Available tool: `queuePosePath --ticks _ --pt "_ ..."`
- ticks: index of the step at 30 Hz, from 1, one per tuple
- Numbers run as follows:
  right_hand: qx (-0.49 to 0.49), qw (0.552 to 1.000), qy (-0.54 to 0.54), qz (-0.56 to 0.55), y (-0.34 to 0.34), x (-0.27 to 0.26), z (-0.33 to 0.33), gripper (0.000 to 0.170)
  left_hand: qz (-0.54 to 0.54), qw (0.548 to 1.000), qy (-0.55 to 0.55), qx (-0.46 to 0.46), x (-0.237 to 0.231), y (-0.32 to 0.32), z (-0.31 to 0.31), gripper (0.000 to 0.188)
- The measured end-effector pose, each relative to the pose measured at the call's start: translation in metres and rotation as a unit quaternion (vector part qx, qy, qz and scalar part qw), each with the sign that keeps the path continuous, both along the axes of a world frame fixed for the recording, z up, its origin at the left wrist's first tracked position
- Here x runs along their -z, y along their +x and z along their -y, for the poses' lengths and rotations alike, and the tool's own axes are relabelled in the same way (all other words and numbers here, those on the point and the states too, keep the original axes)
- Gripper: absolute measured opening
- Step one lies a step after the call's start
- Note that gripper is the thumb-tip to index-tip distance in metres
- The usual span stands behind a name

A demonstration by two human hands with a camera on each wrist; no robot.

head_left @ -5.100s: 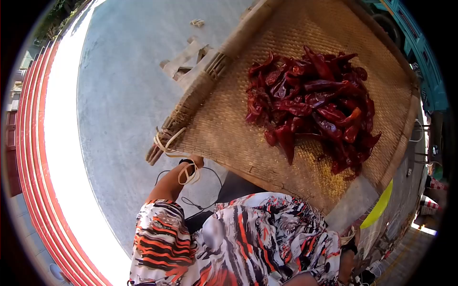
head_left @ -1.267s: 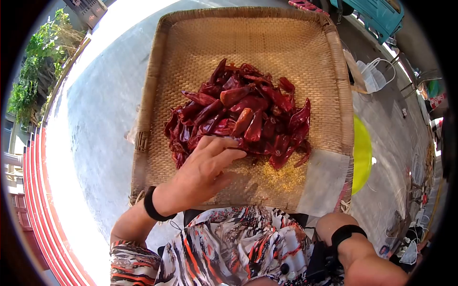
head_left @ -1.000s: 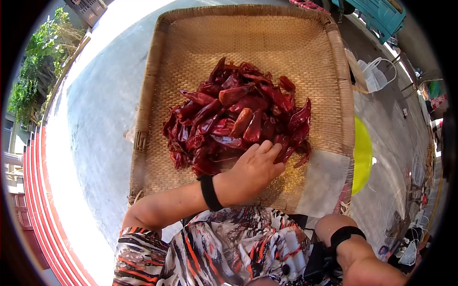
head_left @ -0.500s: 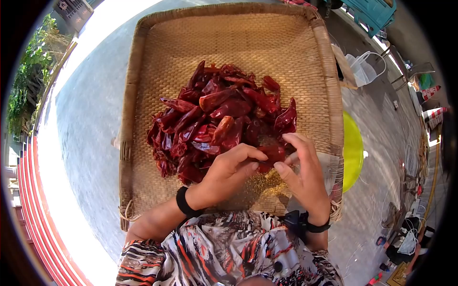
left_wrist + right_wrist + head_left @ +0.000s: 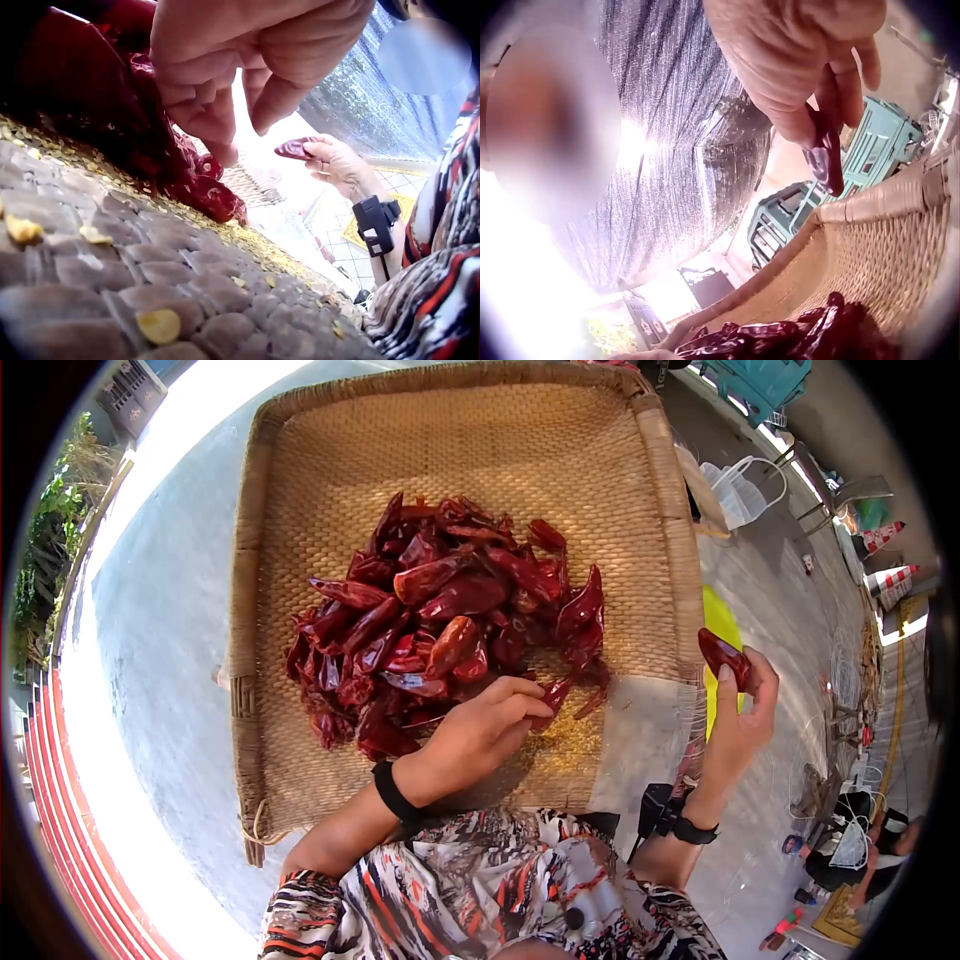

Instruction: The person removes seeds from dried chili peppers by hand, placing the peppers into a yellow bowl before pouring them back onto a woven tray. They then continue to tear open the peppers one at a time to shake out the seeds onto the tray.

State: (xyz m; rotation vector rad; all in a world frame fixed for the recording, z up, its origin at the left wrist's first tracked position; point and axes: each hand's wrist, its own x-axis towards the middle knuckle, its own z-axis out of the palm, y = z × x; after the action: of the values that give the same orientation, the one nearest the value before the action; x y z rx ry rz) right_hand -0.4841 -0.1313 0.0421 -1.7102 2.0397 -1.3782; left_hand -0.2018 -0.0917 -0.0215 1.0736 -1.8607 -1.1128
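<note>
Grey floor past the tray rim, right hand outside, round one chili, left hand loose by the pile.

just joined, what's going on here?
The right hand holds one red chili out past the right edge of a woven tray. The left hand is at the near edge of the chili pile on the tray; whether it grips any is unclear. Yellow seeds lie on the tray beside the pile.
</note>
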Motion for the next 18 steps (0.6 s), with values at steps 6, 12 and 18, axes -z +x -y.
queuePosePath --ticks 6,12,18 --pt "-0.014 0.995 0.095 0.028 0.024 0.013 0.004 0.037 0.074 0.993 -0.005 0.089 0.026 -0.001 -0.001 0.028" --pt "-0.241 0.939 0.173 -0.177 0.081 0.054 0.008 0.038 0.031 0.994 0.034 0.100 0.035 0.005 0.002 0.034" --pt "-0.272 0.935 0.229 -0.009 0.079 0.032 0.000 0.022 -0.126 0.952 0.273 0.048 0.021 0.005 0.003 0.037"
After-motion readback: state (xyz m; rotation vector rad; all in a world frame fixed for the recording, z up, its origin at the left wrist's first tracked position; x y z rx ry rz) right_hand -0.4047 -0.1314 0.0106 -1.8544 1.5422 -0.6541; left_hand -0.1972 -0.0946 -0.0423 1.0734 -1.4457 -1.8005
